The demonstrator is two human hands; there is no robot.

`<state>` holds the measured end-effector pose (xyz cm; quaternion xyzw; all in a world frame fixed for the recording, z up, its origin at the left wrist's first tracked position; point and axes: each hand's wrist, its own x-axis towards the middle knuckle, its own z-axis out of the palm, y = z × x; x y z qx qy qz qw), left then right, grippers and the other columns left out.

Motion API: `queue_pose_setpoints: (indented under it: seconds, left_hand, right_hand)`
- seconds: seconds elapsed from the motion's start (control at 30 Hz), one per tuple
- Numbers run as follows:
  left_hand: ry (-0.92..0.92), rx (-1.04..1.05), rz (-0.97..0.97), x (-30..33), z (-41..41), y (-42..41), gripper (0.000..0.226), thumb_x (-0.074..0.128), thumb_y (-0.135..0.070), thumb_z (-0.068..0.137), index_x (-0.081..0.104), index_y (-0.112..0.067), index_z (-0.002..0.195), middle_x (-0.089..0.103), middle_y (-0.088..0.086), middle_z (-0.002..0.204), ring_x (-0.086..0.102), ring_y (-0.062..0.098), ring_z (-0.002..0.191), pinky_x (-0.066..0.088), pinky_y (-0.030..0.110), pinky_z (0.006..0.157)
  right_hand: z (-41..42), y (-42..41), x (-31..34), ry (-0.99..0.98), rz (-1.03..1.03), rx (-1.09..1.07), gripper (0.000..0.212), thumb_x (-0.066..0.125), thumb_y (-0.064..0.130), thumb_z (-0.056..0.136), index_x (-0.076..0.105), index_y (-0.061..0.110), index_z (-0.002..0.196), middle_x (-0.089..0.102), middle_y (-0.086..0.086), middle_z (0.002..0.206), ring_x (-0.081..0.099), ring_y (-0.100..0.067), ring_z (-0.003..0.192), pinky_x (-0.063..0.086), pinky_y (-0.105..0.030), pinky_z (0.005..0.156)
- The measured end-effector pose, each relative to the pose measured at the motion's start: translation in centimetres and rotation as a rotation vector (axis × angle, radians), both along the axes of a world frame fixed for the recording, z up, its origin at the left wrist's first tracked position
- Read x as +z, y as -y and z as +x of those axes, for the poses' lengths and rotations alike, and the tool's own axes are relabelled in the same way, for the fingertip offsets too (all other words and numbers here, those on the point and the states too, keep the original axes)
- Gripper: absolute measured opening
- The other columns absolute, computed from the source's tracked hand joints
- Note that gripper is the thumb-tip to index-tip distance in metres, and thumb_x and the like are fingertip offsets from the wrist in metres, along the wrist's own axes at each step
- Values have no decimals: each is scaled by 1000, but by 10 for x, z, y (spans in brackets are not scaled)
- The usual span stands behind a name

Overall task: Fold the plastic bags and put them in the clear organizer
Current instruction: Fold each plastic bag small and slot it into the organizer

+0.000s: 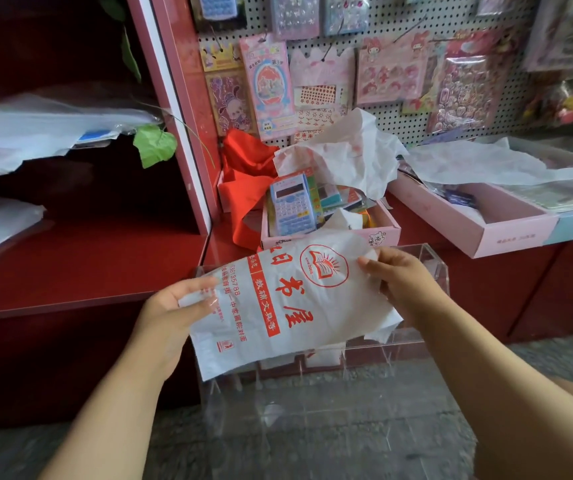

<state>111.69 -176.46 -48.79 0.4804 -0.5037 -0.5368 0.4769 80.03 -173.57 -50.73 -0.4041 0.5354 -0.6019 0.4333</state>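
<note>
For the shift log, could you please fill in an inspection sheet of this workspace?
Surface: red counter, shelves at left.
Job's things: white printed bag held over clear organizer; crumpled white bag and red bag wait behind.
Clutter: pink box holding a blue calculator; pink tray.
Grippers: left hand and right hand grip the printed bag's opposite edges.
Cables: nothing seen.
Surroundings: pegboard hung with sticker packs; green leaf.

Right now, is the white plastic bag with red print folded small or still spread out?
Spread out. The white plastic bag with red print is stretched between the left hand and right hand, its print fully showing.
</note>
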Motion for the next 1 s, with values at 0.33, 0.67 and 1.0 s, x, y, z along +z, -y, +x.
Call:
queue_pose_setpoints:
  seconds: [0.33, 0.67, 1.0]
  left_hand:
    - [-9, -16, -149, 19, 6, -17, 37, 59, 16, 84, 66, -13, 106, 76, 0, 80, 72, 11, 69, 55, 20, 56]
    - [50, 53, -235, 23, 10, -33, 31, 63, 11, 85, 68, -16, 98, 77, -4, 80, 72, 8, 72, 53, 15, 57]
    - [176, 52, -323, 26, 23, -42, 31, 64, 6, 87, 71, -24, 91, 76, -11, 82, 72, 5, 77, 53, 13, 63]
  right_hand:
    - [3, -25, 21, 306, -66, 140, 13, 62, 6, 85, 64, 8, 73, 71, -9, 70, 68, -19, 57, 53, -30, 51]
    - [4, -46, 28, 152, -328, 47, 39, 83, 26, 65, 53, 30, 89, 68, -3, 75, 60, -19, 64, 40, -31, 58]
    - [12, -60, 41, -315, -207, -92, 43, 69, -1, 83, 66, 17, 122, 72, 3, 99, 65, -5, 82, 58, -27, 82]
